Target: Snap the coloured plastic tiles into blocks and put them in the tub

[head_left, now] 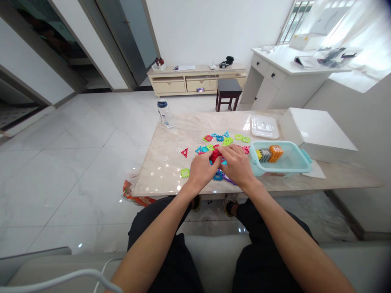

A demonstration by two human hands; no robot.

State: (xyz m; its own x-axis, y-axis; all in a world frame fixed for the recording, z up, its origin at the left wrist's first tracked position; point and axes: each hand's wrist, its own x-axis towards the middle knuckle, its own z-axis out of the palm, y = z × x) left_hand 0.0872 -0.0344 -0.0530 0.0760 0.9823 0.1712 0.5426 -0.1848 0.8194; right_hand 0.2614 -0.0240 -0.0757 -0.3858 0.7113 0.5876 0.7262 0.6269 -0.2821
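Note:
Between the fingers of both hands is a small stack of red interlocking plastic tiles [215, 155]. My left hand [200, 169] grips it from the left, and my right hand [235, 162] closes on it from the right. Fingers cover much of the stack, so its exact shape is hidden. Around and under the hands lie loose toothed tiles: a blue square tile [218, 176], a lime green tile [185, 173], a red triangular tile [185, 152] and several more in blue, green, pink and purple.
To the right, a light teal bin [290, 167] holds yellow, grey and orange tile stacks [275, 153]. Behind it are a clear plastic lid [264, 126] and a white box [319, 128]. A water bottle [165, 114] stands at the marble-patterned table's [152, 171] far left corner.

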